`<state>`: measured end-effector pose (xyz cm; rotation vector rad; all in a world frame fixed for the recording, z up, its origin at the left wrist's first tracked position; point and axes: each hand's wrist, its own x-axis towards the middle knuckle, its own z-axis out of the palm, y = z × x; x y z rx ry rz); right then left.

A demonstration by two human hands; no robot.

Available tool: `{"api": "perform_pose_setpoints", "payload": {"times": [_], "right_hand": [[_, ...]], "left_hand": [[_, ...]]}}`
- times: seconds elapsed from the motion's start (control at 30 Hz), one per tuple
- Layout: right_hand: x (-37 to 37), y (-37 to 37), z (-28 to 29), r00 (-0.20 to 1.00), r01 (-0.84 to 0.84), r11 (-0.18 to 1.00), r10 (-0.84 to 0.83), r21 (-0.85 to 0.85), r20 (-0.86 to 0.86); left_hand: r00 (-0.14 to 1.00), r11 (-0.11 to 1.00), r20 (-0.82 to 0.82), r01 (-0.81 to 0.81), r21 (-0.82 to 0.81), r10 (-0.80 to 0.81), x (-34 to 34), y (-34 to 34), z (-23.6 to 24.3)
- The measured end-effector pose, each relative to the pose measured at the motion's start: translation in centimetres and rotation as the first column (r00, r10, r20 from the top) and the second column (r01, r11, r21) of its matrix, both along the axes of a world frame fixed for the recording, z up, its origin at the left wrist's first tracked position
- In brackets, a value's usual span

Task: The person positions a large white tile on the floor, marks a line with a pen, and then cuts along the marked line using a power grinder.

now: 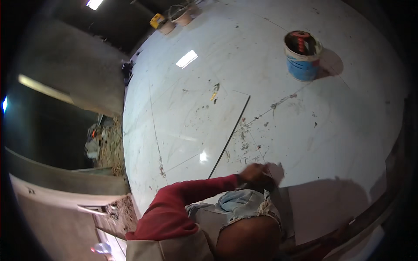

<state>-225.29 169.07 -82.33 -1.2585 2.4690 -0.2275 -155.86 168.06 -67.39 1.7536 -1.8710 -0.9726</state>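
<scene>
My left arm, in a red sleeve, reaches over my bent knee in torn light-blue jeans [244, 202]. Low over the pale tiled floor [331, 143], my left hand [254, 174] has its fingers bent together, dark and partly blurred. Against the fingertips lies a small brownish-pink patch [275, 173]; whether it is a held piece or a shadow is unclear. A long, thin dark line [230, 137], either a gap at a tile edge or a strip, runs away from beside my forearm. Crumbs of grey mortar [244, 139] dot the tile joint beyond the hand. My right hand does not show.
At the far right stands a blue-and-white bucket [302, 67] with a red-handled tool in it. More buckets [182, 18] and a yellow object [156, 21] are at the back. Rubble [106, 143] lies along the left; a dark edge [370, 222] borders the lower right.
</scene>
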Motion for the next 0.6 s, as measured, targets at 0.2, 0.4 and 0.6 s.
{"api": "perform_pose_setpoints", "payload": {"times": [0.2, 0.4, 0.6], "right_hand": [[-1.0, -0.9, 4.4, 0.997, 0.051, 0.992, -0.043, -0.117, 0.068], [7.0, -1.3, 7.9, 0.935, 0.167, 0.944, -0.059, -0.286, 0.35], [9.7, 1.5, 16.8, 0.812, 0.465, 0.725, -0.121, -0.508, 0.571]], "left_hand": [[0.717, 0.834, -0.595, 0.034, 0.55, 0.363, -12.4, -2.7, 0.1], [0.494, 0.568, -0.344, -0.43, 0.702, 0.799, -13.6, -3.3, -5.0], [0.893, 0.895, -0.212, -0.325, 0.307, 0.397, -14.9, -7.3, -3.1]]}}
